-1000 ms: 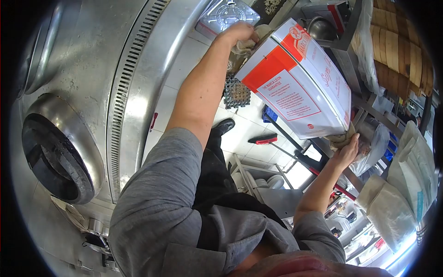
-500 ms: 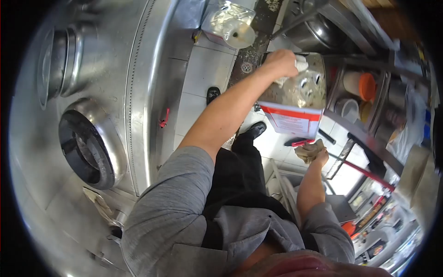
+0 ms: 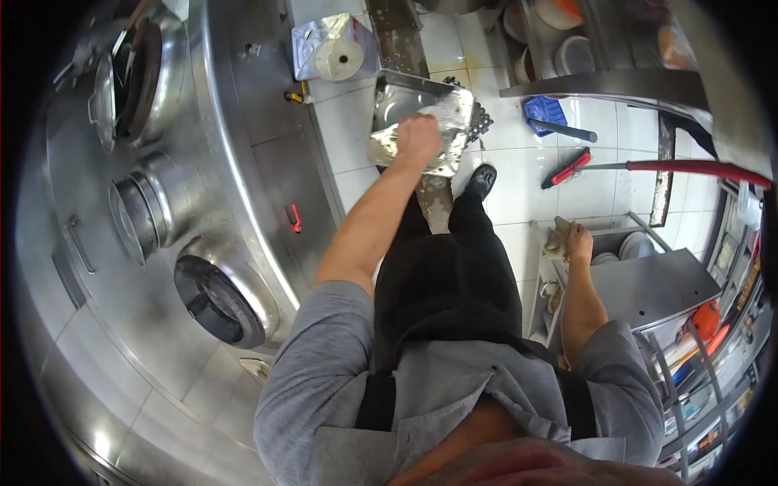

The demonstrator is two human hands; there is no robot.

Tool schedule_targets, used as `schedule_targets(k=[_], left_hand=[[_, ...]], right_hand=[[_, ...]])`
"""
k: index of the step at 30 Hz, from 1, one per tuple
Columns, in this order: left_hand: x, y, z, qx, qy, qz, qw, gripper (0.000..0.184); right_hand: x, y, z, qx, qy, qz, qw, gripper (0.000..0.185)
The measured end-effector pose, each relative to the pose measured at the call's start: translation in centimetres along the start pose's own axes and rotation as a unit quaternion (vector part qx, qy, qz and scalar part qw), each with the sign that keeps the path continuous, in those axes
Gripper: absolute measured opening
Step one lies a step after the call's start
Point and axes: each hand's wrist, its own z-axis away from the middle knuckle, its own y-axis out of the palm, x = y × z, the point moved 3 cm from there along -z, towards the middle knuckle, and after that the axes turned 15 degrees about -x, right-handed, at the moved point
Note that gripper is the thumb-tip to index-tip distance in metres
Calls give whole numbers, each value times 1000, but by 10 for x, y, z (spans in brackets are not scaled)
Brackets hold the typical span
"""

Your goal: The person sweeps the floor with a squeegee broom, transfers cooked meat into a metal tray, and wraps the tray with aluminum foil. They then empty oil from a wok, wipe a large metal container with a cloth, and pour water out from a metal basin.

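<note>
My left hand (image 3: pixel 419 139) is closed over the top of a square metal tin (image 3: pixel 391 91). Shiny, crumpled-looking metal and something pale show around the fingers; the exact grip point is hidden. The tin is above the floor tiles and a dark drain strip, in front of my legs. Off to the right, my right hand (image 3: pixel 579 243) is closed around a bunched greyish-brown rag (image 3: pixel 557 240), held above a low metal rack.
A steel cooking range (image 3: pixel 267 162) with pots runs along the left. Another tin (image 3: pixel 301 40) with a round pale container (image 3: pixel 338 60) on it stands ahead. A blue dustpan (image 3: pixel 545 113) and a red broom (image 3: pixel 567 168) are on the right. A steel cart (image 3: pixel 656 283) stands beside my right arm.
The view has swung to the right. My left hand has brought the tin closer to the range and the other tin, and its printed side no longer shows. The rag stays in my right hand.
</note>
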Motion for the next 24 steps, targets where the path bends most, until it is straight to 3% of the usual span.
schedule_targets(k=[3,7,12,19,24], left_hand=[[26,-14,-7,15,44,-76,996,14],[58,-26,-13,60,64,-80,993,18],[83,-43,7,91,8,-71,993,25],[101,-64,27,87,2,-6,996,25],[116,-99,44,69,14,5,997,22]], right_hand=[[1,-26,11,-7,16,-31,999,43],[-5,-44,26,-46,60,-69,995,41],[-17,-58,77,-63,72,-67,993,41],[-44,-73,195,-64,76,3,995,39],[-32,-76,293,-67,154,-9,986,37]])
